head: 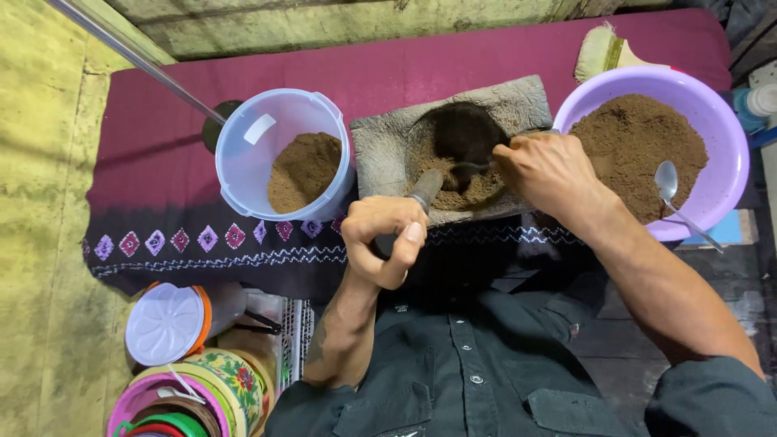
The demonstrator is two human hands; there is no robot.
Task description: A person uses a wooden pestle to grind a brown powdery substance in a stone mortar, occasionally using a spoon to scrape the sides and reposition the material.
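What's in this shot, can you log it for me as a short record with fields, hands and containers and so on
left hand: fist closed around a dark pestle, its end down in the mortar
right hand: at the mortar's rim, fingers on a small spoon in the powder
stone mortar: grey block on a maroon cloth, brown powder in the hollow
clear tub: left of the mortar, partly filled with brown powder
purple bowl: right of the mortar, heaped powder, metal spoon lying in it
brush: behind the purple bowl

mortar: grey stone block (380, 146), round hollow holding brown powder (469, 190)
pestle: grey stone (425, 188), tilted into hollow
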